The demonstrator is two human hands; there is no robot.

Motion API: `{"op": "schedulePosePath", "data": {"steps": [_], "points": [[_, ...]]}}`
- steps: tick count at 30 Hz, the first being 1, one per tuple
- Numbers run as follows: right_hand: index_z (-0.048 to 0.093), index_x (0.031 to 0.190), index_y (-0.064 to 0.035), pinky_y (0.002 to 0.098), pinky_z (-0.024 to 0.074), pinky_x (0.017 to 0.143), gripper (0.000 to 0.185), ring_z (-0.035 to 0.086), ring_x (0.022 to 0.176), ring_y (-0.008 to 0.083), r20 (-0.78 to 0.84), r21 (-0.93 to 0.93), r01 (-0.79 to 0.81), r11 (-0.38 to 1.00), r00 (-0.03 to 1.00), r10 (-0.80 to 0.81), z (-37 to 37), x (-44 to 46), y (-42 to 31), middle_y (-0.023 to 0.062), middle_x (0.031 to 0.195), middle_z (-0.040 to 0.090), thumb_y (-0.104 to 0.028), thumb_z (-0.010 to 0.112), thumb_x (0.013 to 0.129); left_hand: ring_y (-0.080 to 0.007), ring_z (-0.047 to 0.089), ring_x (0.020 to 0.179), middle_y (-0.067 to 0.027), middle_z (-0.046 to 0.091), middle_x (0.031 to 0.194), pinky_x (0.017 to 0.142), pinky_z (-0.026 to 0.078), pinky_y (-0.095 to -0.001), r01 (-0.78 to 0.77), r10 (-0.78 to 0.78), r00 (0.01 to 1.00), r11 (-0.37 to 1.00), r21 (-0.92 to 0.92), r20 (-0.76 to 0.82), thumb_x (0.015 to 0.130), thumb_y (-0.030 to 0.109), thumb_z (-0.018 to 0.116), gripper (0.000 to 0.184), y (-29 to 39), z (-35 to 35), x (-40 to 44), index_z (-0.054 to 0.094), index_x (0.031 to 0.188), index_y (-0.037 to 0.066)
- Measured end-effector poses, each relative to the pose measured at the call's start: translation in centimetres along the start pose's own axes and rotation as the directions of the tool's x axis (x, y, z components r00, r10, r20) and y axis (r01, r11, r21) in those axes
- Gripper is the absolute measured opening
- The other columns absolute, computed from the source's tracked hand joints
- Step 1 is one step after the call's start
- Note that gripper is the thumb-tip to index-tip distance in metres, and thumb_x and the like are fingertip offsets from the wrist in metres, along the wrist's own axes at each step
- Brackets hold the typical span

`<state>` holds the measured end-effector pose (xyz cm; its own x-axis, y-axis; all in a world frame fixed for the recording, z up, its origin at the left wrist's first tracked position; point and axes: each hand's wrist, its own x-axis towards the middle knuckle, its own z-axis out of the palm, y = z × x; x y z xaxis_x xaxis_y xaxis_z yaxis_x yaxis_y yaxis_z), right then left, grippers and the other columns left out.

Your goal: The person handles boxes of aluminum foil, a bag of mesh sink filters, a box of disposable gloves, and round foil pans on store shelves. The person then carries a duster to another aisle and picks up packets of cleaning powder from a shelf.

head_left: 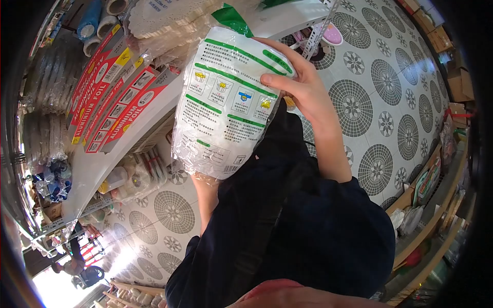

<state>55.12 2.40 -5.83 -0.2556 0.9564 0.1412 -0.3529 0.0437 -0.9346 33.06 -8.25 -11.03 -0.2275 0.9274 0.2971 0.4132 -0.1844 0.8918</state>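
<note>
A clear plastic-wrapped package is held up before me, its white back printed with green bands, small pictures and a barcode. My right hand is closed on its upper right edge, thumb on the printed face and fingers behind. From below, my left hand reaches behind the package's lower end; only the wrist area shows and the fingers are hidden. A green piece sticks up at the package's top. Just left of the package lie red aluminium foil boxes on a white shelf.
Stacked paper doilies and wrapped rolls fill the shelf's far end. Wooden-edged shelves with goods run along the right. The floor has patterned tiles. A person is at the bright lower left.
</note>
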Motion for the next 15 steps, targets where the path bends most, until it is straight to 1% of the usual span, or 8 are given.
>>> {"op": "schedulePosePath", "data": {"steps": [2, 5, 8, 12, 15], "points": [[0.054, 0.129, -0.0085, 0.0264, 0.0536, 0.073, 0.053, 0.062, 0.097, 0.0154, -0.009, 0.013, -0.006, 1.0, 1.0, 0.006, 0.0, 0.0, 0.0, 0.0068, 0.115, 0.06, -0.01, 0.07, 0.079, -0.028, 0.056, 0.111, -0.0163, 0.059, 0.119, 0.094, 0.043, -0.0378, -0.014, 0.014, 1.0, 1.0, 0.017, 0.0, 0.071, 0.006, 0.071, 0.051, -0.1, 0.0, -0.3, 0.055, 0.119, -0.001], [0.048, 0.132, -0.0003, 0.0212, 0.0513, 0.072, 0.058, 0.062, 0.094, 0.0122, -0.027, 0.047, -0.03, 0.998, 0.999, 0.031, 0.2, 0.0, -0.4, 0.0088, 0.112, 0.062, -0.002, 0.068, 0.077, -0.0277, 0.056, 0.111, -0.0162, 0.059, 0.119, 0.094, 0.043, -0.0377, -0.038, 0.038, 0.999, 0.998, 0.047, -0.008, 0.071, 0.006, 0.071, 0.051, 0.0, 0.0, -0.5, 0.054, 0.119, -0.002], [0.054, 0.129, -0.008, 0.0268, 0.0539, 0.071, 0.052, 0.062, 0.094, 0.0142, -0.03, 0.02, -0.025, 1.0, 0.999, 0.025, -0.1, 0.0, -0.3, 0.0058, 0.112, 0.061, -0.009, 0.069, 0.079, -0.0274, 0.056, 0.111, -0.0161, 0.059, 0.119, 0.094, 0.042, -0.0376, -0.06, 0.061, 0.998, 0.996, 0.073, -0.017, 0.071, 0.006, 0.071, 0.051, 0.2, -0.1, -0.4, 0.054, 0.119, -0.002], [0.054, 0.128, -0.0077, 0.0267, 0.054, 0.07, 0.052, 0.063, 0.094, 0.0138, -0.066, 0.047, -0.001, 0.999, 0.998, 0.004, -0.2, 0.3, 0.1, 0.0055, 0.11, 0.062, -0.008, 0.069, 0.079, -0.027, 0.056, 0.111, -0.0159, 0.059, 0.119, 0.094, 0.042, -0.0374, -0.075, 0.078, 0.997, 0.992, 0.103, -0.028, 0.072, 0.006, 0.071, 0.052, 0.5, 0.0, 0.2, 0.054, 0.12, -0.002], [0.053, 0.128, -0.0067, 0.0267, 0.0541, 0.071, 0.053, 0.062, 0.095, 0.0139, -0.083, 0.077, -0.006, 0.997, 0.996, 0.013, -0.3, 0.5, 0.2, 0.0056, 0.111, 0.062, -0.008, 0.069, 0.078, -0.0266, 0.056, 0.111, -0.0158, 0.059, 0.12, 0.094, 0.042, -0.0373, -0.034, 0.038, 0.998, 0.997, 0.07, -0.054, 0.072, 0.006, 0.071, 0.052, 0.9, 0.2, 0.7, 0.054, 0.12, -0.002]]}}
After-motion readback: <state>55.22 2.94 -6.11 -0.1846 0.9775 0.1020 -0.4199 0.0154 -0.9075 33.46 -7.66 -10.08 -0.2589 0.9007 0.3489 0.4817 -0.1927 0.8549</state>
